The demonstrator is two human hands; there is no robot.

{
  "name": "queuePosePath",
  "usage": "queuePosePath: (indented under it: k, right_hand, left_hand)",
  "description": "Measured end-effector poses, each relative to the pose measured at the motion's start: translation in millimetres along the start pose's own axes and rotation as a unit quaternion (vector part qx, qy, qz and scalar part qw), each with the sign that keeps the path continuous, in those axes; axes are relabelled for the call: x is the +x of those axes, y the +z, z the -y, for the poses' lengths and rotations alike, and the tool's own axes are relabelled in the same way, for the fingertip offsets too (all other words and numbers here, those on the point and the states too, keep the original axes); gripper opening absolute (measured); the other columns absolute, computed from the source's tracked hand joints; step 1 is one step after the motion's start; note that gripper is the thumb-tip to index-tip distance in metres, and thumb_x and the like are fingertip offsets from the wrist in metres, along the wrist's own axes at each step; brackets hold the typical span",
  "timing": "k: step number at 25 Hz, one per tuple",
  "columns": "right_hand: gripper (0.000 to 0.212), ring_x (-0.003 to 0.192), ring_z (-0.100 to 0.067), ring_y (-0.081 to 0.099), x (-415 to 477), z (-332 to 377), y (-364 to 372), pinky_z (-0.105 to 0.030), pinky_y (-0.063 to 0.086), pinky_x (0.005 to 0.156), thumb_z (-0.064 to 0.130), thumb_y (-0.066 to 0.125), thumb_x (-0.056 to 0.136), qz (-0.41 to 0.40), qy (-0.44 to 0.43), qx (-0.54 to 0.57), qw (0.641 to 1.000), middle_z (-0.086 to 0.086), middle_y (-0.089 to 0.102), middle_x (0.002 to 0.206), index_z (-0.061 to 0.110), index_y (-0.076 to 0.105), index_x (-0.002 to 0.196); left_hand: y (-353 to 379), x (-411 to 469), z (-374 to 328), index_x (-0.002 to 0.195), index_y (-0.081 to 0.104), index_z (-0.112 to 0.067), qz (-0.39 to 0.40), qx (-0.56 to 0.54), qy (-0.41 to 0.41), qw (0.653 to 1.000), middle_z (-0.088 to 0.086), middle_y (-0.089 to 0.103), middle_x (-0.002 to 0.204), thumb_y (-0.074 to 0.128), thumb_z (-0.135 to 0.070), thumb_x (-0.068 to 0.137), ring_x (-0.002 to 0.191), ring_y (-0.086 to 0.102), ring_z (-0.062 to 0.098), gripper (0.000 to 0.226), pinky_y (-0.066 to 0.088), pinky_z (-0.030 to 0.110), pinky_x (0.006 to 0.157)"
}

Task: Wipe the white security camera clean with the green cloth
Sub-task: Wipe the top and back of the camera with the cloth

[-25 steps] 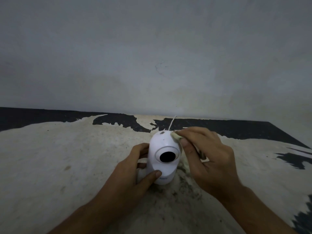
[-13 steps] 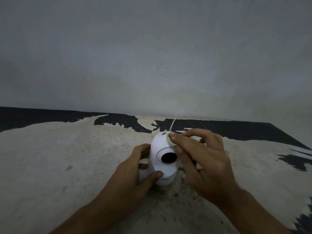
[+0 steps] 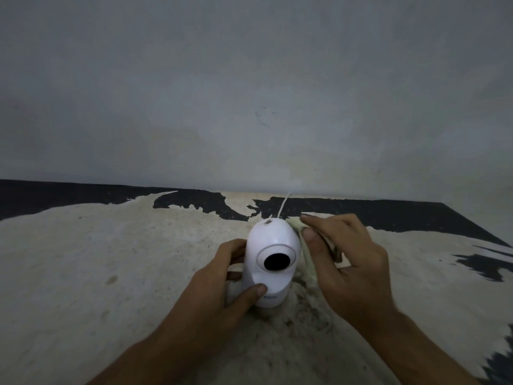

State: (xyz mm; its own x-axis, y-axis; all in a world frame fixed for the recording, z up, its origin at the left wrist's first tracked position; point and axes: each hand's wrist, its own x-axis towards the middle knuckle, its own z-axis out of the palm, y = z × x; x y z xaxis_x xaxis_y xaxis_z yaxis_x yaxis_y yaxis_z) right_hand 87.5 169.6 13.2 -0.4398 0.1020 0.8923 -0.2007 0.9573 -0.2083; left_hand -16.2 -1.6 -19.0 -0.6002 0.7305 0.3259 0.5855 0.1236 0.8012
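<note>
The white security camera (image 3: 270, 245) stands upright on a worn surface, its dark round lens facing me and a small dark smudge on its top. My left hand (image 3: 222, 284) grips its lower left side, thumb across the base. My right hand (image 3: 344, 262) holds the pale green cloth (image 3: 308, 254) bunched under its fingers and presses it against the camera's upper right side. Most of the cloth is hidden by the fingers.
A thin white cable (image 3: 283, 204) runs from the back of the camera toward the grey wall (image 3: 249, 93). The peeling surface (image 3: 97, 273) shows black patches along the back edge and at the right.
My right hand with the cloth slid from the camera's top front over to its upper right side. The left hand kept its grip and the camera stayed put.
</note>
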Motion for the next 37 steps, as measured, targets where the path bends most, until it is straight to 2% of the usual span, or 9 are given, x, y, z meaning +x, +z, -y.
queuePosePath:
  k: [5, 9, 12, 14, 17, 24, 28, 32, 37]
  right_hand:
    - [0.022, 0.091, -0.018, 0.054, -2, 4, 3, -0.021, 0.044, 0.072, 0.016, 0.065, 0.087, 0.097, -0.058, 0.001, 0.994, -0.009, 0.063, 0.098, 0.008, 0.07, 0.107]
    - [0.023, 0.088, -0.017, 0.051, -1, 5, 3, -0.02, 0.04, 0.073, 0.018, 0.063, 0.088, 0.099, -0.07, -0.036, 0.992, -0.008, 0.062, 0.093, 0.01, 0.069, 0.109]
    - [0.026, 0.093, -0.017, 0.048, 1, 13, 4, -0.021, 0.033, 0.08, 0.022, 0.059, 0.087, 0.161, -0.151, -0.116, 0.968, -0.007, 0.063, 0.095, 0.016, 0.067, 0.111]
    - [0.025, 0.09, -0.017, 0.047, 4, 12, 0, -0.021, 0.027, 0.079, 0.02, 0.061, 0.086, 0.18, -0.176, -0.136, 0.958, -0.006, 0.062, 0.091, 0.018, 0.068, 0.11]
    - [0.016, 0.078, -0.019, 0.053, 6, -1, -9, -0.028, 0.036, 0.068, 0.015, 0.066, 0.084, 0.146, -0.149, -0.084, 0.974, -0.006, 0.064, 0.081, 0.013, 0.073, 0.098]
    - [0.007, 0.063, -0.023, 0.054, -7, -17, -6, -0.038, 0.045, 0.057, 0.011, 0.07, 0.078, 0.174, -0.12, 0.01, 0.977, -0.008, 0.065, 0.069, 0.004, 0.069, 0.074]
    - [0.005, 0.067, -0.022, 0.06, 2, -10, -8, -0.033, 0.049, 0.063, 0.003, 0.074, 0.074, 0.097, -0.099, 0.032, 0.99, -0.01, 0.069, 0.073, 0.0, 0.07, 0.077]
    - [0.006, 0.067, -0.021, 0.058, -4, -14, -6, -0.033, 0.049, 0.062, 0.006, 0.071, 0.076, 0.106, -0.085, 0.025, 0.99, -0.009, 0.067, 0.073, 0.001, 0.069, 0.074]
    - [0.017, 0.091, -0.015, 0.06, -2, -3, -1, -0.024, 0.049, 0.078, 0.014, 0.067, 0.083, 0.065, -0.015, 0.039, 0.997, -0.007, 0.066, 0.096, 0.004, 0.07, 0.097]
  left_hand:
    - [2, 1, -1, 0.107, 0.026, -0.055, -0.002, -0.003, -0.009, 1.0, -0.046, 0.033, 0.104, 0.055, -0.057, 0.064, 0.089, 0.042, -0.026, 0.052, 0.036, -0.007, 0.069]
    - [1, 2, 0, 0.109, 0.025, -0.054, -0.003, -0.01, -0.01, 1.0, -0.045, 0.034, 0.106, 0.054, -0.059, 0.063, 0.095, 0.047, -0.017, 0.055, 0.039, -0.002, 0.074]
    - [2, 3, 0, 0.11, 0.023, -0.054, -0.008, -0.008, -0.028, 1.0, -0.044, 0.031, 0.104, 0.054, -0.06, 0.06, 0.1, 0.047, -0.006, 0.059, 0.039, 0.007, 0.084]
    - [3, 2, -1, 0.113, 0.023, -0.051, -0.011, -0.006, -0.02, 1.0, -0.044, 0.031, 0.105, 0.054, -0.058, 0.061, 0.097, 0.048, -0.01, 0.06, 0.038, 0.002, 0.078]
    - [2, 0, 0, 0.109, 0.028, -0.055, -0.009, -0.007, 0.011, 1.0, -0.044, 0.039, 0.107, 0.056, -0.058, 0.063, 0.097, 0.045, -0.026, 0.054, 0.038, -0.005, 0.075]
    - [2, 0, 4, 0.11, 0.027, -0.056, -0.015, -0.008, 0.021, 1.0, -0.043, 0.04, 0.11, 0.059, -0.055, 0.066, 0.101, 0.039, -0.031, 0.054, 0.035, -0.008, 0.076]
    - [3, 1, 4, 0.108, 0.027, -0.057, -0.014, -0.002, 0.017, 1.0, -0.046, 0.038, 0.107, 0.059, -0.055, 0.066, 0.098, 0.037, -0.034, 0.053, 0.036, -0.008, 0.072]
    - [2, 1, 4, 0.11, 0.029, -0.055, -0.014, -0.008, 0.022, 1.0, -0.044, 0.039, 0.112, 0.06, -0.053, 0.067, 0.1, 0.04, -0.031, 0.053, 0.036, -0.007, 0.075]
    - [3, 1, 1, 0.108, 0.029, -0.055, -0.013, -0.011, 0.023, 1.0, -0.043, 0.04, 0.109, 0.058, -0.053, 0.066, 0.099, 0.038, -0.033, 0.052, 0.035, -0.008, 0.074]
